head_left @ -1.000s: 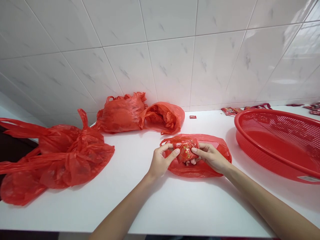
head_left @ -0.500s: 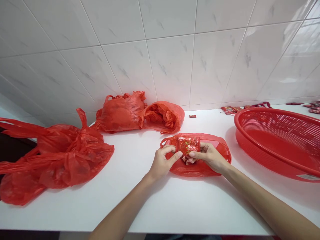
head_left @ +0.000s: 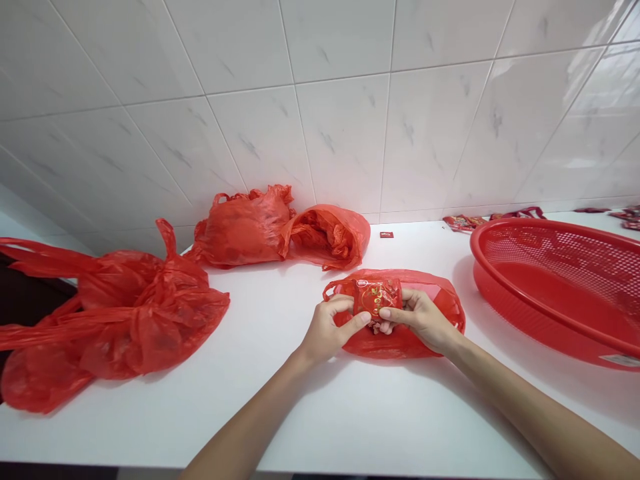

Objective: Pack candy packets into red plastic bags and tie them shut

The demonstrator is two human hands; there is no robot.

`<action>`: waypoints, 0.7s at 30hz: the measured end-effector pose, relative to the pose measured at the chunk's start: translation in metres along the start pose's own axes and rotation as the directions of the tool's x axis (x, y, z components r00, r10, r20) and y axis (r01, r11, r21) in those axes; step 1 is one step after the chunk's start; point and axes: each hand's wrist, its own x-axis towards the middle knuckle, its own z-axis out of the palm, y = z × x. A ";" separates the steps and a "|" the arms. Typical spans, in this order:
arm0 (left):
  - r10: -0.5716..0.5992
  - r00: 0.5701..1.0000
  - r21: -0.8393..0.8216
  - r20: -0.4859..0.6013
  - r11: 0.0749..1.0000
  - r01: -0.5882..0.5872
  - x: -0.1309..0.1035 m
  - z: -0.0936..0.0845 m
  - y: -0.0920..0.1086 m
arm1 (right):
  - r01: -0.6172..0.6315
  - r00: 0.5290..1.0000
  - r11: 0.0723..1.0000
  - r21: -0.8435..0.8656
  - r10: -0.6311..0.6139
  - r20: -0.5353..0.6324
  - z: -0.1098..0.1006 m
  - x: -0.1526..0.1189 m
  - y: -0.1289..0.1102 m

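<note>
Red packet (head_left: 379, 297): printed side facing camera, upper edge left-to-right, long axis unclear.

Basket (head_left: 540, 323) sits right of bag (head_left: 395, 345), packets (head_left: 464, 223) seemingly behind.

Pinching red gold-printed packet (head_left: 379, 295) lower than one second ago, with thumbs of left hand (head_left: 327, 327) and right hand (head_left: 427, 321) closer together; holding top edge more level.
</note>
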 end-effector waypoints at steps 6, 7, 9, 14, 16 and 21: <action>-0.053 0.998 0.030 -0.026 0.998 0.053 0.000 0.000 -0.003 | -0.006 1.000 1.000 -0.007 0.006 -0.010 -0.001 0.000 0.002; -0.050 0.999 0.028 -0.019 0.998 0.050 0.000 0.000 -0.003 | -0.007 1.000 1.000 -0.010 0.007 -0.010 -0.001 0.000 0.002; -0.037 0.999 0.014 0.000 0.999 0.037 0.000 -0.001 -0.003 | -0.008 1.000 1.000 -0.016 0.008 -0.007 -0.001 0.000 0.002; -0.021 1.000 -0.007 0.017 1.000 0.021 0.000 -0.001 -0.003 | -0.001 1.000 1.000 -0.028 0.001 -0.008 0.000 0.000 0.000; -0.027 1.000 -0.006 0.010 1.000 0.027 0.000 0.000 -0.003 | 0.005 1.000 1.000 -0.030 -0.005 -0.010 0.001 -0.001 0.000; -0.044 0.999 -0.004 0.005 0.999 0.044 0.000 0.000 -0.003 | 0.013 1.000 1.000 -0.029 -0.013 -0.002 0.000 0.000 0.000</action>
